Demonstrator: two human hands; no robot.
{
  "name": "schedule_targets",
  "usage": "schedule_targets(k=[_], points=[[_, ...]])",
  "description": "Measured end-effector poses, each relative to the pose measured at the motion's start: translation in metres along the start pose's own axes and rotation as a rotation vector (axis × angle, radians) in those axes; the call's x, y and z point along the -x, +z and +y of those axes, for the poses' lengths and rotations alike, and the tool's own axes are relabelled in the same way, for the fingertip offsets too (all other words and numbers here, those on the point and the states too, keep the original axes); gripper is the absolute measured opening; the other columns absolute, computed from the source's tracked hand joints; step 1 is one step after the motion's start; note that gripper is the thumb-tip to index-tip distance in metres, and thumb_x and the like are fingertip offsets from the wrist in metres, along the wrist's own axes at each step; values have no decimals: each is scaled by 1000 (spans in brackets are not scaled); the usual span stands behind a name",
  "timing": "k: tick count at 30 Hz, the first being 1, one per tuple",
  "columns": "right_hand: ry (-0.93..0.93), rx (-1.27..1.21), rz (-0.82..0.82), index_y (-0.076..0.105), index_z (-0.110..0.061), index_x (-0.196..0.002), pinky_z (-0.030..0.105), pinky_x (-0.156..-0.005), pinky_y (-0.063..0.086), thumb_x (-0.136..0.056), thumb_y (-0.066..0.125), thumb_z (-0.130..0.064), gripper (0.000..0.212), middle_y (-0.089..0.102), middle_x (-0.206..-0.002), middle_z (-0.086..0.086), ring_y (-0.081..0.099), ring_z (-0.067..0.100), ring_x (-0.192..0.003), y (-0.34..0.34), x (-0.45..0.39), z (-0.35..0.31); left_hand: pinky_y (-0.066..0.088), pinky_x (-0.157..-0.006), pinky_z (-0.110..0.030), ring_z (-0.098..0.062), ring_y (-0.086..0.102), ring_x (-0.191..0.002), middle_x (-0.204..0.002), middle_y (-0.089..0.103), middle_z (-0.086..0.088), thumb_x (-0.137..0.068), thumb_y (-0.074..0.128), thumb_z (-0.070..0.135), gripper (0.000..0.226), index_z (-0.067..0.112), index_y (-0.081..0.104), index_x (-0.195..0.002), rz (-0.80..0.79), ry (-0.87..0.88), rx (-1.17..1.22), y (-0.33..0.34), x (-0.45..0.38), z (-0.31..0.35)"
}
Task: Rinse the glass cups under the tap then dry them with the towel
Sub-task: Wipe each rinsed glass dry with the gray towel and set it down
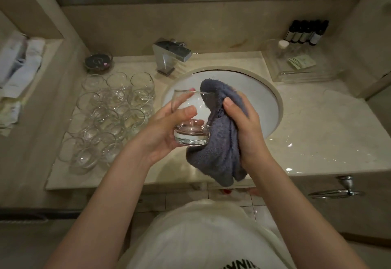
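My left hand (167, 125) grips a clear glass cup (191, 135) upright over the front of the white sink basin (262, 95). My right hand (245, 125) grips a bunched grey-blue towel (220, 152) pressed against the cup's right side, its top edge over the rim. Several more glass cups (112, 112) stand clustered on the counter left of the basin. The chrome tap (169, 55) stands behind the basin; no water is seen running from it.
A dark dish (98, 61) sits behind the cluster of cups. A clear tray with a sachet (300, 63) and small dark bottles (306, 32) occupy the back right. Folded cloths (17, 72) lie on the left ledge. A chrome towel ring (338, 190) hangs below the counter edge.
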State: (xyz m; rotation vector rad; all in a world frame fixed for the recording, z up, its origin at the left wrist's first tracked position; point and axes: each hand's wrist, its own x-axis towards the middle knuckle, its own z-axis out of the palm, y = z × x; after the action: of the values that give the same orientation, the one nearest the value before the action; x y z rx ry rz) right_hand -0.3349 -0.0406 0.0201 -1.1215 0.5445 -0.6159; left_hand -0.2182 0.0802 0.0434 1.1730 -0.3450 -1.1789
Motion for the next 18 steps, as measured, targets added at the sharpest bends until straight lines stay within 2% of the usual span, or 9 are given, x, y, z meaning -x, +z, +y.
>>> schedule_targets(k=[2,5,7,10,12,16,18], points=[[-28,12,-1,66,-18,-107,35,-87,52,-83,63,-26,26,71,-103,4,68,21,-97,-3,0,-6,59,-59,-35,-18,72,-76,-89,74,0,-22,99,42,103,28,59,-116,43,4,25,-3,-1,-4],[-80,52,-49,67,-19,-101,32,-82,51,-82,63,-24,19,71,-95,0,67,17,-91,-12,-3,-16,56,-62,-33,-18,71,-77,-97,74,-3,-25,98,45,86,24,60,-100,101,21,46,-8,-2,-6],[-154,143,-137,68,-20,-102,33,-85,49,-81,67,-28,23,71,-97,-1,65,17,-94,-16,-4,-24,53,-62,-32,-18,69,-77,-97,74,-1,-23,97,53,82,26,67,-95,98,37,42,-11,-2,-6],[-229,386,-301,67,-25,-104,22,-85,48,-81,67,-28,23,70,-98,-14,65,7,-96,-15,-4,-37,56,-60,-32,-18,69,-76,-93,74,1,-19,98,50,77,30,76,-90,118,54,48,-12,-2,-7],[-239,527,-383,65,-28,-104,17,-84,47,-82,69,-25,23,70,-99,-18,65,3,-96,-14,-5,-44,57,-60,-32,-18,70,-76,-93,74,1,-18,97,53,81,31,74,-93,148,84,79,-10,-3,-10],[-185,652,-510,67,-22,-108,17,-79,48,-82,69,-23,27,69,-96,-15,65,3,-88,-14,-5,-54,54,-57,-27,-16,69,-73,-91,74,4,-20,95,60,96,29,65,-106,197,113,140,-7,-4,-14],[-139,727,-559,66,-26,-111,15,-79,47,-79,72,-30,33,69,-97,-17,65,1,-91,-12,-7,-55,51,-50,-23,-13,68,-68,-86,73,7,-27,96,57,88,28,62,-103,222,127,77,-4,-2,-10]])
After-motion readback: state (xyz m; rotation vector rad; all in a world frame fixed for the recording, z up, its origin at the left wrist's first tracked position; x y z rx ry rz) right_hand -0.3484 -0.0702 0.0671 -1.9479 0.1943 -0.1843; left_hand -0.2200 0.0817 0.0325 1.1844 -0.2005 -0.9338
